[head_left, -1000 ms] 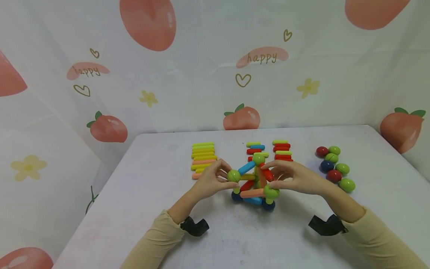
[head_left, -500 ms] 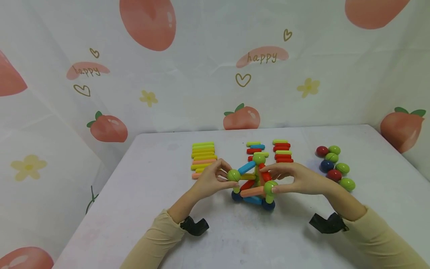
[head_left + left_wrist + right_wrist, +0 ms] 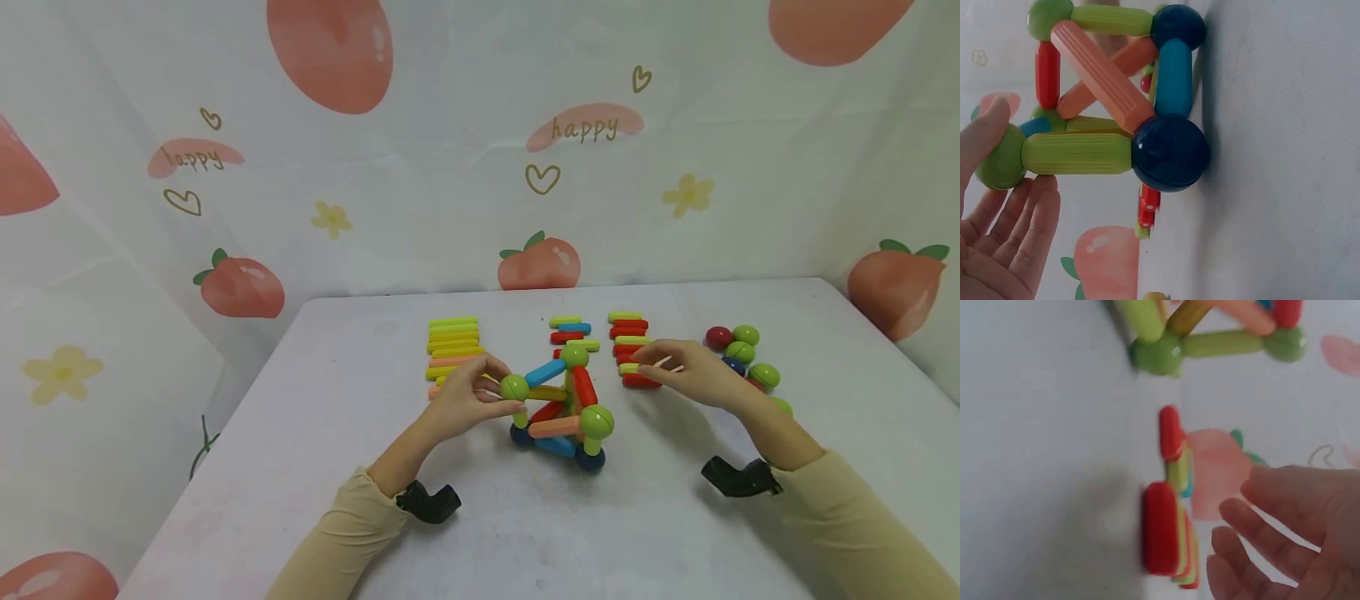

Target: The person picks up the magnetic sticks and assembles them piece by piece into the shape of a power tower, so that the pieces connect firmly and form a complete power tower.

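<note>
**Right hand [image 3: 693, 375] shifted from the toy frame [image 3: 555, 427] of coloured, plastic-looking rods and balls to the column of short red and lime-green rods [image 3: 628, 331]**

Since half a second ago, the toy frame has also edged slightly towards the left edge of the white table [image 3: 480, 533]. It stands near the table's middle; the left hand [image 3: 472, 400] pinches its upper left lime-green ball [image 3: 514, 387] between thumb and fingers. The right hand's fingers bend loosely, nothing seen between them. Any move there turns on this: the column lies just left of the right hand, the nearer of the two, towards the table's far edge, its rods' long axes roughly parallel to that edge. Fingertips overlap the nearest rods in the head view; contact cannot be told. Balls look smooth and glossy; the frame's rods are blunt-ended and, in the left wrist view, ridged lengthwise.
</note>
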### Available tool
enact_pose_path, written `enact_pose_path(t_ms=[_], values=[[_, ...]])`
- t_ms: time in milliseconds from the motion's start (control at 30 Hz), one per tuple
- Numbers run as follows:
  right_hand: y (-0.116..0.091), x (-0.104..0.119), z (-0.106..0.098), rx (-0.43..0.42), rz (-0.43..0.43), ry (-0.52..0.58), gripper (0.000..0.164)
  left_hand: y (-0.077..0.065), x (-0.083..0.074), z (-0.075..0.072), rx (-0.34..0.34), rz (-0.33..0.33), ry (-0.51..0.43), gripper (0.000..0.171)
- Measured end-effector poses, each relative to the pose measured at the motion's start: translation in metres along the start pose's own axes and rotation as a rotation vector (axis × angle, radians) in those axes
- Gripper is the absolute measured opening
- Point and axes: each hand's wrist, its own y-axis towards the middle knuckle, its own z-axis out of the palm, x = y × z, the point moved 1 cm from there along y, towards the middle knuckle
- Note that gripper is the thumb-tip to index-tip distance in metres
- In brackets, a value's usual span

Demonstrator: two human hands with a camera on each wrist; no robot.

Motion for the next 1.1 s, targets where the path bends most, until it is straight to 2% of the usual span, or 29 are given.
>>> enact_pose_path(t_ms=[200, 367, 467, 633, 933, 1100], values=[[0.005, -0.02, 0.008, 0.038, 0.086, -0.071, 0.025, 0.002, 0.001, -0.002, 0.044, 0.005, -0.02, 0.038], [0.007, -0.02, 0.011, 0.03, 0.115, -0.115, 0.027, 0.001, 0.003, -0.005, 0.133, 0.034, -0.033, 0.044], [0.008, -0.018, 0.012, 0.021, 0.121, -0.141, 0.028, -0.001, 0.003, -0.009, 0.164, 0.033, -0.027, 0.044], [0.01, -0.018, 0.013, 0.012, 0.129, -0.173, 0.029, -0.002, 0.004, -0.012, 0.174, 0.031, -0.004, 0.039], [0.011, -0.015, 0.015, 0.016, 0.122, -0.234, 0.024, -0.002, 0.003, -0.012, 0.172, 0.017, -0.029, 0.037], [0.009, -0.014, 0.012, 0.021, 0.114, -0.201, 0.025, -0.002, 0.001, -0.011, 0.17, 0.019, -0.036, 0.036]])
